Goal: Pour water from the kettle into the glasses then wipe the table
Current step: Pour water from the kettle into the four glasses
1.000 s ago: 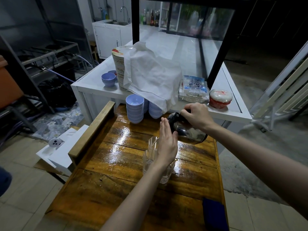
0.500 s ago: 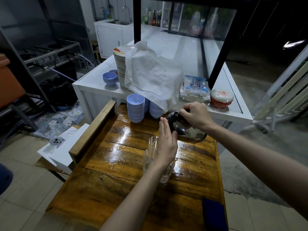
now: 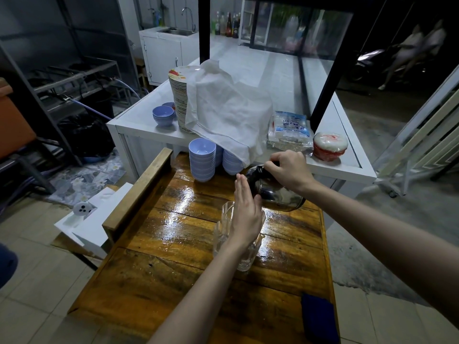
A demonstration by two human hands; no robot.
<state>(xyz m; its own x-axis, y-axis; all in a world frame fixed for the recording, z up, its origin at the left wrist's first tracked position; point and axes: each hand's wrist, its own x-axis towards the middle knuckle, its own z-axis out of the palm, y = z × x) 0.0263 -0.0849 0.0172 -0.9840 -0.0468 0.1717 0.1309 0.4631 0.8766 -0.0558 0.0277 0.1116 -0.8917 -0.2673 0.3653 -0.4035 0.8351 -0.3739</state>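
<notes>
A shiny metal kettle hangs tilted above the wet wooden table, its spout end toward the left. My right hand grips its dark handle from above. Clear glasses stand close together in the middle of the table, largely hidden by my left hand. That hand lies over them with fingers straight and together, its fingertips touching the kettle's side. A dark blue cloth lies at the table's near right corner.
Stacks of pale blue bowls stand at the table's far edge. Behind is a white counter with a plate stack under a white cloth, a plastic packet and a red-and-white lidded container. Two people stand far right.
Both hands, the kettle and the glasses hold nearly the same pose. The view has shifted slightly, and two people now show in the dark far right.
</notes>
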